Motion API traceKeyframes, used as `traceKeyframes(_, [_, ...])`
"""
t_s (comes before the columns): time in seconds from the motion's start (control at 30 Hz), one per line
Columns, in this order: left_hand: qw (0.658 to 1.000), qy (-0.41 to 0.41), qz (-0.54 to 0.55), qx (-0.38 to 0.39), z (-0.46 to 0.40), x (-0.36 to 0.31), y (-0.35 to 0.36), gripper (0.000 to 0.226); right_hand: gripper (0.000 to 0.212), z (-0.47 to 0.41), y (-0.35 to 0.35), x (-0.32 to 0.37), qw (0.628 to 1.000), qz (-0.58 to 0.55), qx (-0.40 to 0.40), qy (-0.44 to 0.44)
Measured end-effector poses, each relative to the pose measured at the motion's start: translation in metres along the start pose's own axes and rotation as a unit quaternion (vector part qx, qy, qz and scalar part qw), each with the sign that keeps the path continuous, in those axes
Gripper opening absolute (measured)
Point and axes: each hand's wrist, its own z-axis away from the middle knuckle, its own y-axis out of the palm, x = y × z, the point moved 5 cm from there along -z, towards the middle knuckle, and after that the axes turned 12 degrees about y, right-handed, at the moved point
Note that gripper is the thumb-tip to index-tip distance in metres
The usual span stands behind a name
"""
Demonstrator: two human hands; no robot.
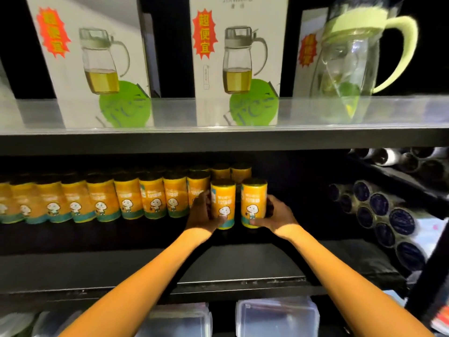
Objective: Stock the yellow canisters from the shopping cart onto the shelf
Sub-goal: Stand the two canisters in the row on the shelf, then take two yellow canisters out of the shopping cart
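Yellow-orange canisters [222, 203] are printed with a white cartoon figure above a teal band. The shelf [145, 263] is black. White boxes [233, 57] are marked with red-and-yellow bursts.

The far-left cans [9, 203] smear into a blur, labels unreadable; back-row cans [230, 170] show just their tops in the dark; the pitcher [349, 62] is cut off at the top edge; the clear tubs [277, 317] run off the bottom, maybe lidded; left hand [202, 215] fingers hide behind its can [222, 203].
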Motion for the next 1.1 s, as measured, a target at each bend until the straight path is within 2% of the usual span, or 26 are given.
traceKeyframes(0.07, [0.999,0.026,-0.038,-0.027,0.01,0.005,-0.003,0.079,0.088,-0.004,0.0,-0.005,1.0,-0.013,0.01,0.0])
traceKeyframes(0.17, [0.996,0.011,-0.072,-0.042,0.047,-0.027,-0.019,0.043,0.085,-0.006,0.0,-0.009,0.999,-0.026,0.019,-0.008])
traceKeyframes(0.27, [0.983,0.035,-0.15,0.099,0.056,-0.037,-0.007,0.015,0.084,-0.01,0.001,-0.01,0.999,-0.033,0.034,-0.013])
traceKeyframes(0.3, [0.977,0.043,-0.159,0.134,0.056,-0.037,-0.003,0.018,0.083,-0.01,0.001,-0.009,0.999,-0.035,0.037,-0.014])
traceKeyframes(0.33, [0.971,0.054,-0.17,0.158,0.054,-0.04,0.001,0.029,0.083,-0.011,0.001,-0.008,0.998,-0.04,0.041,-0.014])
traceKeyframes(0.4, [0.967,0.076,-0.189,0.152,0.048,-0.042,0.006,0.045,0.083,-0.014,0.002,-0.007,0.997,-0.05,0.048,-0.017])
traceKeyframes(0.47, [0.963,0.074,-0.21,0.154,0.044,-0.041,0.008,0.051,0.084,-0.016,0.004,-0.006,0.998,-0.047,0.049,-0.019])
traceKeyframes(0.73, [0.958,0.044,-0.243,0.145,0.01,-0.025,0.024,0.054,0.074,-0.042,0.014,-0.006,0.996,-0.079,0.047,0.0])
traceKeyframes(0.9, [0.951,0.034,-0.272,0.142,0.0,-0.012,0.04,0.062,0.061,-0.058,0.027,-0.002,0.998,-0.03,0.053,0.003])
traceKeyframes(1.1, [0.956,0.003,-0.262,0.133,-0.001,-0.014,0.043,0.056,0.054,-0.058,0.033,0.001,0.998,0.009,0.054,0.014])
